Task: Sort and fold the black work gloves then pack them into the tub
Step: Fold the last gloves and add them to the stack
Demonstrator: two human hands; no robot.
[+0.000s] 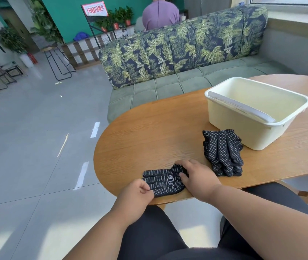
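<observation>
A black dotted glove lies flat near the near edge of the oval wooden table, its fingers pointing left and its cuff end to the right, with a white printed mark at its middle. The left hand sits at the glove's lower left corner, fingers curled and pinching the fingertip end of the glove against the thumb. The right hand rests on the cuff end, palm down, fingers bent and pressing the fabric to the table; the thumb lies along the glove's far edge, and the cuff itself is hidden under the hand. The glove thus spans the gap between the two hands, touching both. Just beyond the right hand, and apart from it, a stack of gloves lies with fingers pointing toward the person, the top one showing its dotted palm. The stack's far end sits just beside the near wall of a pale cream tub, which stands farther right on the table with a white handle lying across its left rim. The tub's visible interior holds no gloves. Behind the table stands a sofa with a leaf-print back.
</observation>
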